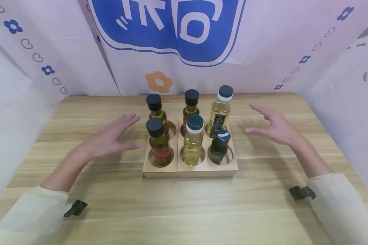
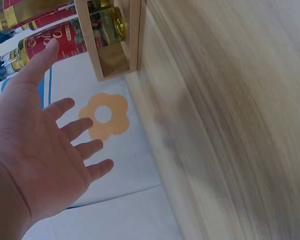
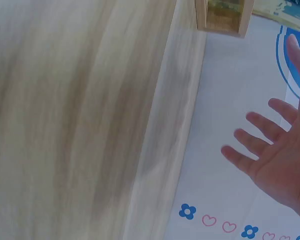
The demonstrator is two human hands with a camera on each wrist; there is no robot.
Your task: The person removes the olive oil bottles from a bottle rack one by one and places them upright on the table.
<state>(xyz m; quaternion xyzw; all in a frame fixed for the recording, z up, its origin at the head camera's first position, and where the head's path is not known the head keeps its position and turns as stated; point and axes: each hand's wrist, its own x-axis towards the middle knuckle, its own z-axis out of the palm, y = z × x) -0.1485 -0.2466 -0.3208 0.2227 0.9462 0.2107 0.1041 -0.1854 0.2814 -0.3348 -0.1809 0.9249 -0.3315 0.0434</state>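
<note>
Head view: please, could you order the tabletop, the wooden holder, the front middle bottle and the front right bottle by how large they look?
1. Tabletop
2. Wooden holder
3. Front middle bottle
4. Front right bottle, visibly shorter than the front middle one

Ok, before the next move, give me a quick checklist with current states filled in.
1. Left hand open and empty: ok.
2. Right hand open and empty: ok.
3. Six bottles standing in the wooden bottle rack: ok.
4. Caps on all six: ok.
5. Grip on a bottle: not ok, neither hand touches one.
6. Fill level of the short green-capped bottle: cannot tell, too dark.
</note>
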